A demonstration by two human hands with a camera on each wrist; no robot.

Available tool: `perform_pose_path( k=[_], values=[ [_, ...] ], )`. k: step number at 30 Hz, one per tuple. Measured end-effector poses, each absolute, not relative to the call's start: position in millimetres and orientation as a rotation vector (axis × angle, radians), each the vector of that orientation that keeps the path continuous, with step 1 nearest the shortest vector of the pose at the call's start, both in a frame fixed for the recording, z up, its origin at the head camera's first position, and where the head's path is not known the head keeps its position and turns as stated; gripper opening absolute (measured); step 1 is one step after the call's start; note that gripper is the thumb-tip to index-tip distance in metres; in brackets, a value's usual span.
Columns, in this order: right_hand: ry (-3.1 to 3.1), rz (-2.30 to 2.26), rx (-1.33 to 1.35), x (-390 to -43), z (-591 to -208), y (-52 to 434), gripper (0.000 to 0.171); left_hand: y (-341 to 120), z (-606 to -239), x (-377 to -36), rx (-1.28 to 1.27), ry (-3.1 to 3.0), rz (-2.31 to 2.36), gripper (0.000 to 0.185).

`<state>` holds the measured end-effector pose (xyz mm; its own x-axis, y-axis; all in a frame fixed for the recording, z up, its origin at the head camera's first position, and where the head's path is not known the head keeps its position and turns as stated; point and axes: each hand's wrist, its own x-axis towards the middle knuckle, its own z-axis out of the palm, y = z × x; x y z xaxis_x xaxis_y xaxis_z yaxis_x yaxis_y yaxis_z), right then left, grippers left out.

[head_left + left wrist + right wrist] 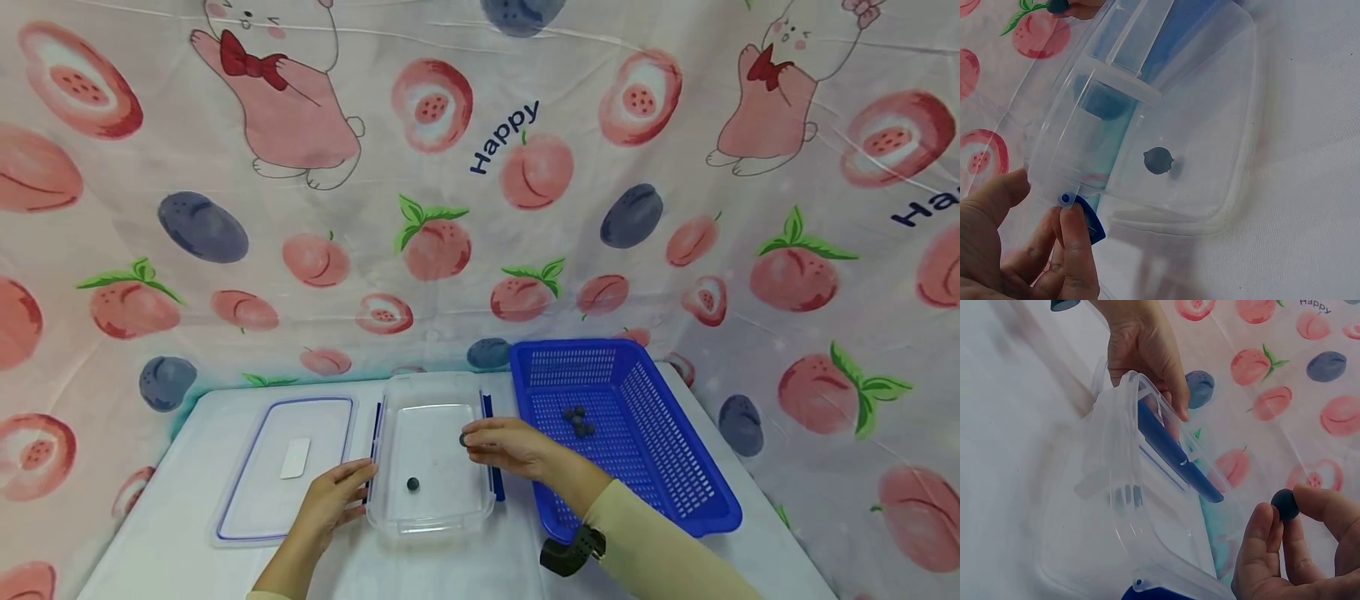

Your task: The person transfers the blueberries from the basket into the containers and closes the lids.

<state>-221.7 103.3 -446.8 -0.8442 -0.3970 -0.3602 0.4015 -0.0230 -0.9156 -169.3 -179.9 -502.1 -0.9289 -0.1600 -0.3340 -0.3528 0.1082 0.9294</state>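
A clear plastic container [431,521] with dark blue side latches stands between my two hands. My left hand [333,496] grips its left rim, the thumb outside and the fingertips by a blue latch [1092,224]. Above the container's right edge my right hand [513,447] pinches a small dark ball [1285,504] between thumb and fingertips. Another dark ball [412,483] lies on the container floor, toward the near left. To the right, several such balls [577,422] are clustered in a blue slotted basket [671,446].
A clear lid with a blue seal [251,500] lies flat left of the container, bearing a white rectangle [296,458]. All stand on a white-covered table [150,533]. A fruit-printed curtain [442,183] hangs behind. A black band [572,552] shows beneath my right sleeve.
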Motion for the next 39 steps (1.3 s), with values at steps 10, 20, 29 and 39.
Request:
perform_pose_path(
  k=[10, 20, 29, 39],
  values=[
    [1.691, -1.915, 0.004, -220.6, -451.8, 87.5, 0.036, -179.4, -502.0, -169.6, -0.498, 2.237, 1.926, 0.052],
    [1.637, -1.94, 0.003, -217.2, -454.4, 68.9, 0.03, -179.5, -502.1, -170.4, -0.512, 2.226, 1.933, 0.051],
    [1.654, -1.922, 0.076, -217.7, -458.1, 58.8, 0.032, -179.6, -503.3, -170.1, -0.522, 2.226, 1.93, 0.049],
    [1.657, -1.92, 0.116, -217.4, -464.4, 47.7, 0.034, -180.5, -504.1, -169.5, -0.517, 2.22, 1.933, 0.055]
  ],
)
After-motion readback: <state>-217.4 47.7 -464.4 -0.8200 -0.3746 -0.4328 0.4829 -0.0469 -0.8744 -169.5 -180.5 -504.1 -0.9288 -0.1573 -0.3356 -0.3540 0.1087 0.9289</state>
